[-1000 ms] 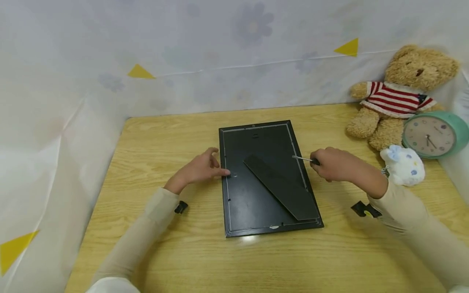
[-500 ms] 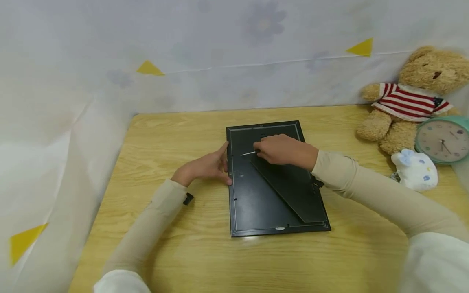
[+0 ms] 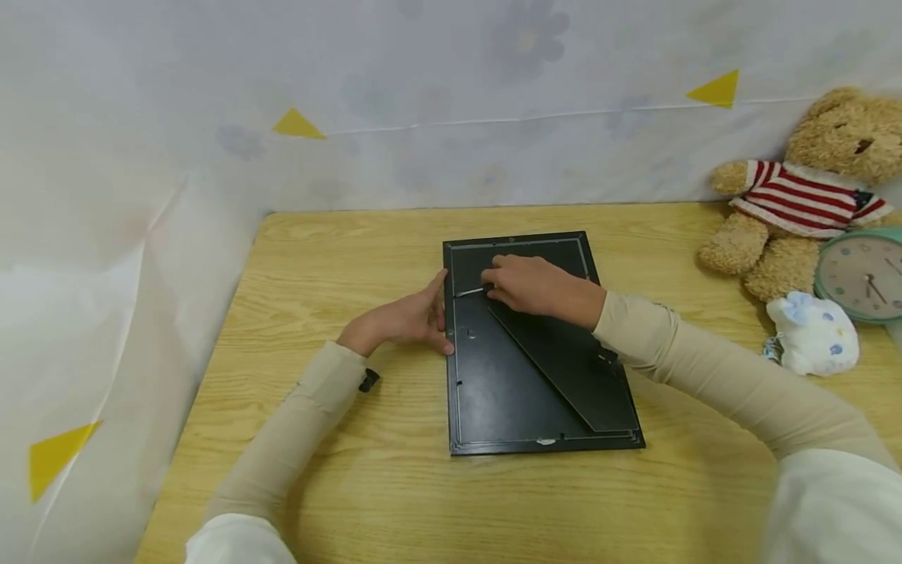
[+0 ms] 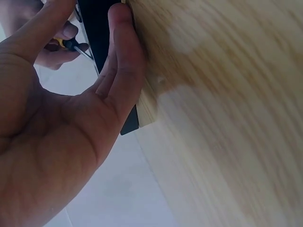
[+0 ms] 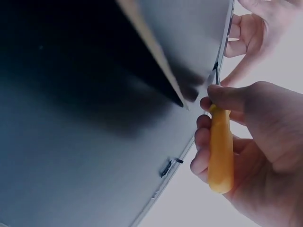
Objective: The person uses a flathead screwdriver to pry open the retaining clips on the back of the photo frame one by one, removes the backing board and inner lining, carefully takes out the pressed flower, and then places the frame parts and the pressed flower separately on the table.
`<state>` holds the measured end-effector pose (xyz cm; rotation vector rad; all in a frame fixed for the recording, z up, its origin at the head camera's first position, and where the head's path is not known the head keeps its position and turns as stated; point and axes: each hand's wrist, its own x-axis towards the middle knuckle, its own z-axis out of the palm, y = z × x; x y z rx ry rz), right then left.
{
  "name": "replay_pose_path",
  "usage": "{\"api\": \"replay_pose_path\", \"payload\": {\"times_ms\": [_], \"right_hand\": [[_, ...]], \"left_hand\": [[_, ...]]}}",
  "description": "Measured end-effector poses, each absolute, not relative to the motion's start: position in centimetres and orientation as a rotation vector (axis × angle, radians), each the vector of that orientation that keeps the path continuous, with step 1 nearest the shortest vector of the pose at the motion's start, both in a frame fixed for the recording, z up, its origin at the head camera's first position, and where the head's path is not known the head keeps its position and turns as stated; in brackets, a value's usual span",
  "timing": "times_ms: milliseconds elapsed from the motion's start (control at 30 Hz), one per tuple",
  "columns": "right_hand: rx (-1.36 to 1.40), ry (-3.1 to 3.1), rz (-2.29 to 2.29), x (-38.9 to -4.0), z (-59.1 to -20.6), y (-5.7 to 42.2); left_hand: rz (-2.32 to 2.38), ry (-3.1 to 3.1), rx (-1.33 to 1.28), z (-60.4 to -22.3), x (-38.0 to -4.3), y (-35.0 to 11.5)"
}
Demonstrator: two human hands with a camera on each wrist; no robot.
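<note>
A black picture frame [image 3: 493,399] lies back side up on the wooden table, its easel leg [image 3: 564,368] slanting across the backing. My right hand [image 3: 539,286] reaches over the frame and grips a screwdriver; its yellow handle [image 5: 221,151] shows in the right wrist view. The thin metal shaft [image 3: 470,292] points left, with its tip right at a small dark tab [image 5: 216,66] on the frame's left inner edge. Against the left outer edge rests my left hand [image 3: 403,319], thumb and fingers fairly straight. In the left wrist view its fingers [image 4: 125,61] lie along the frame's side.
At the back right sits a teddy bear [image 3: 810,196] in a striped sweater. A green-rimmed clock [image 3: 863,274] and a white plush toy [image 3: 813,333] stand in front of it. White cloth [image 3: 423,172] with yellow triangles hangs behind the table.
My right hand has carried the screwdriver from the frame's right edge across to its left edge. The left hand has settled closer against the left side. The head view has shifted slightly.
</note>
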<state>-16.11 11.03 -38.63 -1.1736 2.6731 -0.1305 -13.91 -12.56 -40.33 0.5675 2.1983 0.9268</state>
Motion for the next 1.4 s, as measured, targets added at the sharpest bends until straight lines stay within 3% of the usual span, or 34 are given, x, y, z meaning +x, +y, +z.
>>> {"api": "replay_pose_path", "payload": {"times_ms": [833, 1400], "right_hand": [[-1.359, 2.494, -0.353, -18.0, -39.4, 11.9], [-1.354, 2.654, 0.219, -17.0, -34.6, 6.1]], "left_hand": [[0.902, 2.194, 0.742, -40.8, -14.2, -12.5], [0.899, 2.190, 0.778, -41.1, -14.2, -12.7]]}}
